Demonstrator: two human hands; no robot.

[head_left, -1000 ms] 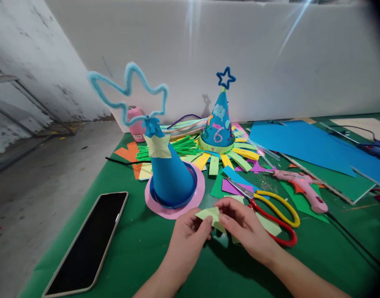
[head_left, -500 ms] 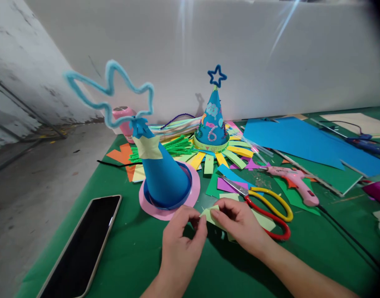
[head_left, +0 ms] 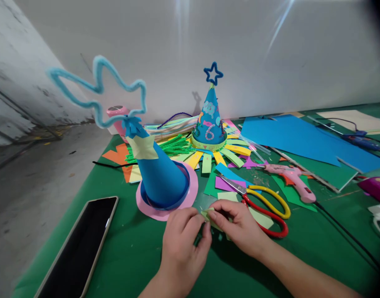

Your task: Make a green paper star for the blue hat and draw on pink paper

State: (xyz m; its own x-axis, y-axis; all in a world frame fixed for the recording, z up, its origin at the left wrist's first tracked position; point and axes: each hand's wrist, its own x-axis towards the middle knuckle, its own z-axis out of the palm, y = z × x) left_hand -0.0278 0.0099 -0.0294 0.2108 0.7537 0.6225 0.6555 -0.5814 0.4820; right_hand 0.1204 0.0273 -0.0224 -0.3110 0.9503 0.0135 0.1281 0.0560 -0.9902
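Between my two hands is a small piece of pale green paper [head_left: 207, 214]. My right hand [head_left: 239, 225] pinches it between thumb and fingers. My left hand [head_left: 185, 242] has its fingertips closed at the paper's left end, partly hiding it. Just beyond my left hand stands a blue paper cone hat [head_left: 161, 178] with a pink brim, a pale green paper star and a big light-blue pipe-cleaner star on its tip. Scissors [head_left: 264, 203] with red and yellow handles lie beyond my right hand, on paper scraps.
A phone [head_left: 81, 244] lies at the left edge. Behind are a decorated hat [head_left: 210, 124] on a paper-strip ring, green pipe cleaners [head_left: 173, 148] and blue sheets [head_left: 292, 136]. A pink glue gun [head_left: 292, 178] with a trailing cord lies right, on the green tabletop [head_left: 140, 256].
My left hand has turned so its fingers curl further over the paper's end, and less of the paper shows. The whole view has shifted slightly.
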